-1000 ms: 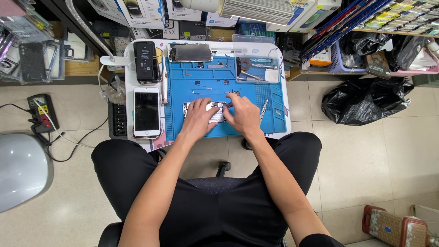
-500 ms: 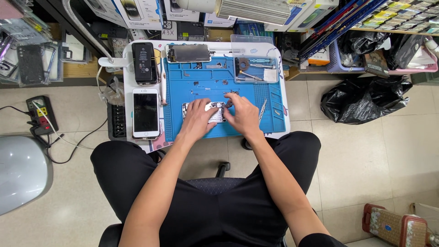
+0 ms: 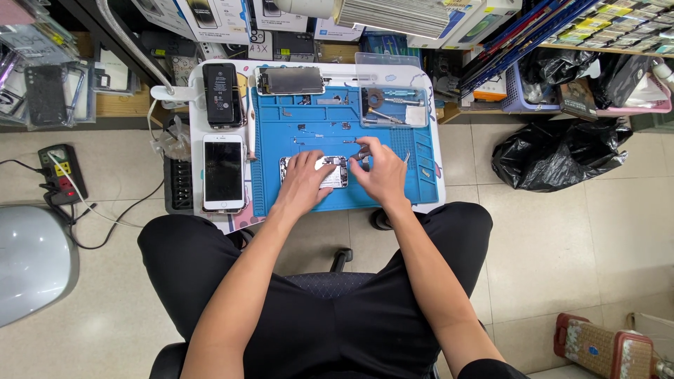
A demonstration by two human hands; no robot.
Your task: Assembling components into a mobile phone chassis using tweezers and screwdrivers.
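Your grip: left hand (image 3: pixel 303 184) lies flat, pinning the opened phone (image 3: pixel 316 171) on the blue mat (image 3: pixel 309 133) on the desk (image 3: pixel 435 168); right hand (image 3: pixel 382 172) pinches a small tool (image 3: pixel 361 153). Screen (image 3: pixel 289 81) already off; tiny screws (image 3: pixel 309 128) lie out; innards remain.

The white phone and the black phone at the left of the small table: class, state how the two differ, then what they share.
The white phone lies nearer the person, the black phone farther back. The white phone shows a pale, glossy screen; the black phone shows a dark face with a label. Neither is touched: both hands are at the opened phone. Both lie flat, lengthwise, off the blue mat.
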